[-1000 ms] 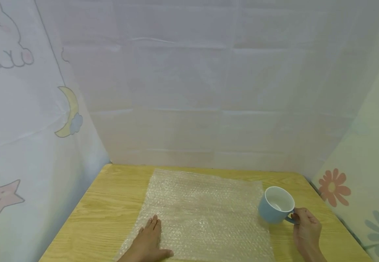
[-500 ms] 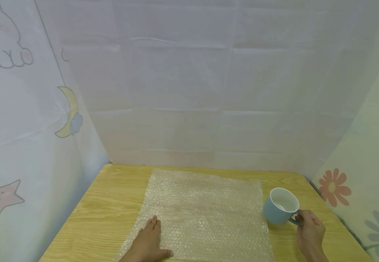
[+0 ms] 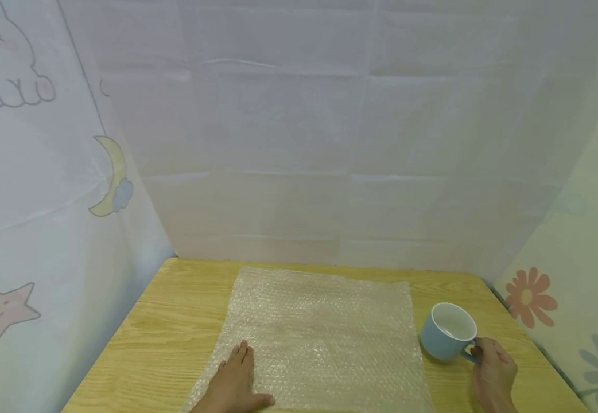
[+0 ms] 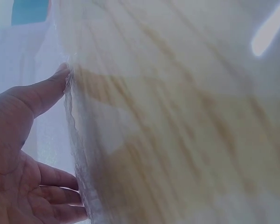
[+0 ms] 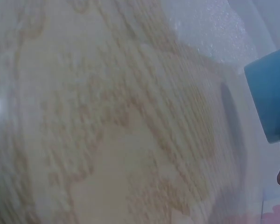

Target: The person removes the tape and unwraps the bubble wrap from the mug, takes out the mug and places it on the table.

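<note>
A light-blue mug (image 3: pixel 446 332) with a white inside is at the right of the table, just beyond the right edge of a clear sheet of bubble wrap (image 3: pixel 330 327). My right hand (image 3: pixel 494 370) pinches the mug's handle, and the mug's mouth tips a little toward me. In the right wrist view the mug (image 5: pixel 273 95) shows at the right edge, a gap between it and its shadow on the wood. My left hand (image 3: pixel 232 381) rests on the sheet's near left part, fingers straight and thumb spread. In the left wrist view the left hand's fingertips (image 4: pixel 74 212) touch the bubble wrap.
The wooden table (image 3: pixel 175 310) has rounded far corners. A pale cloth (image 3: pixel 278 143) hangs behind it, and printed cloths stand at the left and right. The sheet covers the middle of the table. Bare wood shows on both sides of it.
My right hand has carried the mug to the right and nearer to me, off the bubble wrap's edge and lower toward the table. The left hand has stayed in place.
</note>
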The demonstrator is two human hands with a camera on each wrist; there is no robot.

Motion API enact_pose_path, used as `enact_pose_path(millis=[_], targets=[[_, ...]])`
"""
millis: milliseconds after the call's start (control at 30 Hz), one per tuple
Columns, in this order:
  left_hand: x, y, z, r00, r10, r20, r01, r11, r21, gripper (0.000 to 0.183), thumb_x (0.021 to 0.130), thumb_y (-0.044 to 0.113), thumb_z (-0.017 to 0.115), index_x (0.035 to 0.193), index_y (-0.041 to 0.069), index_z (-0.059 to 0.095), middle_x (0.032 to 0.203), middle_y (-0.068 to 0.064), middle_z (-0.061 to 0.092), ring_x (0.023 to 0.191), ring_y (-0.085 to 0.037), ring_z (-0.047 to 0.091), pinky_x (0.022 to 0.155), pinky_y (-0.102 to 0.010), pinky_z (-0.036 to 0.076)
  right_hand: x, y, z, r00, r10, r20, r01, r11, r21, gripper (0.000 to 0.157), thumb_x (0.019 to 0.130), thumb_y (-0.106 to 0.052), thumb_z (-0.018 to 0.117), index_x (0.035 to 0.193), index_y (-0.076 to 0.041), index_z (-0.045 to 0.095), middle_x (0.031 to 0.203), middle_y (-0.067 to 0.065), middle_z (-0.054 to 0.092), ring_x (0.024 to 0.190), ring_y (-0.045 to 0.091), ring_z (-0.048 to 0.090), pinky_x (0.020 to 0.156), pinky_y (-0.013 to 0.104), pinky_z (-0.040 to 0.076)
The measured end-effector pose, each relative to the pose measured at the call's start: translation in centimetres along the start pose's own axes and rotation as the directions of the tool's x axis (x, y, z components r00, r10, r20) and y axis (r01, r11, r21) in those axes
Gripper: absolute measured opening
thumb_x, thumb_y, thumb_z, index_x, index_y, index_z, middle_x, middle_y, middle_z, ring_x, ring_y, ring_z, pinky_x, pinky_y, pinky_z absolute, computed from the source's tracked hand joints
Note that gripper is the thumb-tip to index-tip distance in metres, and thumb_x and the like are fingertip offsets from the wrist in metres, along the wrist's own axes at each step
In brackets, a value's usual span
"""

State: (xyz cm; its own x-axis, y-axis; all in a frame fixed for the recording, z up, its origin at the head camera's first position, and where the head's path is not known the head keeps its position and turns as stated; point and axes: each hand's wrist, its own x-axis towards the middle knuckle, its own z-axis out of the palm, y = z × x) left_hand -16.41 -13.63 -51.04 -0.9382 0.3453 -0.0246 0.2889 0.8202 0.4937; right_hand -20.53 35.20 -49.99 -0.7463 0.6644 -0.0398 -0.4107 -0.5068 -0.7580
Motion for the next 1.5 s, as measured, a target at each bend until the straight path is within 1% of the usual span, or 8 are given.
enact_pose_path(millis=[167, 433, 733, 867, 1033, 1267, 1433, 1500], targets=[[0.0, 0.1, 0.1, 1.000, 0.009, -0.014, -0.009, 1.000, 0.010, 0.110, 0.071, 0.057, 0.076, 0.132, -0.024, 0.036, 0.142, -0.043, 0.026, 0.131, -0.057, 0.027, 0.092, -0.076, 0.029, 0.5, 0.3, -0.3, 0.999, 0.008, -0.041, -0.008, 1.000, 0.006, 0.038, 0.090, 0.016, 0.047, 0.054, 0.010, 0.056, 0.052, 0.006, 0.050, 0.058, 0.015, 0.046, 0.062, 0.017, 0.041], [0.1, 0.2, -0.3, 1.000, 0.002, -0.011, -0.002, 1.000, 0.003, 0.111, 0.070, 0.058, 0.076, 0.133, -0.024, 0.036, 0.142, -0.043, 0.027, 0.131, -0.058, 0.027, 0.092, -0.076, 0.029, 1.0, 1.1, -1.1, 0.997, 0.034, -0.076, -0.036, 0.999, -0.024, 0.037, 0.089, 0.013, 0.050, 0.052, 0.008, 0.054, 0.053, 0.005, 0.051, 0.061, 0.014, 0.048, 0.067, 0.018, 0.042], [0.2, 0.2, -0.2, 1.000, 0.003, -0.009, -0.003, 1.000, -0.001, 0.112, 0.070, 0.059, 0.076, 0.134, -0.023, 0.035, 0.143, -0.042, 0.026, 0.131, -0.057, 0.026, 0.093, -0.076, 0.028, 1.8, 1.5, -1.8, 0.990, 0.097, -0.104, -0.105, 0.991, -0.083, 0.037, 0.090, 0.008, 0.055, 0.053, 0.006, 0.056, 0.055, 0.003, 0.052, 0.063, 0.014, 0.048, 0.064, 0.020, 0.041], [0.2, 0.2, -0.2, 1.000, 0.006, -0.011, -0.006, 1.000, 0.005, 0.112, 0.069, 0.059, 0.076, 0.133, -0.023, 0.036, 0.143, -0.042, 0.027, 0.131, -0.057, 0.026, 0.093, -0.075, 0.029, 2.1, 1.7, -2.2, 0.988, 0.122, -0.098, -0.126, 0.992, -0.031, 0.035, 0.090, 0.010, 0.054, 0.055, 0.008, 0.057, 0.057, 0.004, 0.053, 0.063, 0.015, 0.049, 0.066, 0.021, 0.042], [0.4, 0.3, -0.1, 1.000, 0.002, -0.010, -0.002, 1.000, 0.002, 0.112, 0.068, 0.059, 0.077, 0.133, -0.023, 0.037, 0.143, -0.041, 0.028, 0.131, -0.058, 0.027, 0.094, -0.075, 0.029, 2.4, 2.1, -2.5, 0.991, 0.109, -0.081, -0.109, 0.994, 0.015, 0.036, 0.089, 0.013, 0.051, 0.054, 0.009, 0.058, 0.053, 0.005, 0.052, 0.058, 0.015, 0.049, 0.064, 0.021, 0.040], [0.3, 0.3, -0.2, 1.000, -0.005, -0.006, 0.005, 1.000, 0.005, 0.111, 0.067, 0.058, 0.078, 0.132, -0.023, 0.038, 0.142, -0.041, 0.029, 0.130, -0.058, 0.028, 0.094, -0.074, 0.030, 2.9, 2.2, -2.7, 0.992, 0.122, -0.032, -0.124, 0.990, -0.073, 0.036, 0.090, 0.010, 0.052, 0.056, 0.006, 0.060, 0.054, 0.003, 0.054, 0.060, 0.013, 0.051, 0.063, 0.019, 0.041], [0.3, 0.2, 0.0, 1.000, -0.001, -0.015, 0.001, 1.000, 0.019, 0.112, 0.067, 0.060, 0.077, 0.132, -0.023, 0.038, 0.142, -0.041, 0.029, 0.130, -0.058, 0.029, 0.093, -0.074, 0.031, 3.2, 2.1, -2.7, 0.993, 0.110, 0.048, -0.102, 0.986, -0.132, 0.039, 0.092, 0.008, 0.048, 0.054, 0.005, 0.056, 0.057, 0.001, 0.053, 0.062, 0.011, 0.050, 0.062, 0.018, 0.043], [0.3, 0.1, 0.0, 1.000, 0.003, -0.018, -0.003, 1.000, 0.025, 0.112, 0.067, 0.060, 0.077, 0.132, -0.023, 0.038, 0.142, -0.042, 0.030, 0.129, -0.058, 0.029, 0.093, -0.074, 0.032, 3.3, 2.1, -2.6, 0.993, 0.104, 0.057, -0.093, 0.980, -0.173, 0.039, 0.092, 0.007, 0.049, 0.054, 0.004, 0.055, 0.059, 0.000, 0.054, 0.064, 0.010, 0.051, 0.063, 0.018, 0.044]])
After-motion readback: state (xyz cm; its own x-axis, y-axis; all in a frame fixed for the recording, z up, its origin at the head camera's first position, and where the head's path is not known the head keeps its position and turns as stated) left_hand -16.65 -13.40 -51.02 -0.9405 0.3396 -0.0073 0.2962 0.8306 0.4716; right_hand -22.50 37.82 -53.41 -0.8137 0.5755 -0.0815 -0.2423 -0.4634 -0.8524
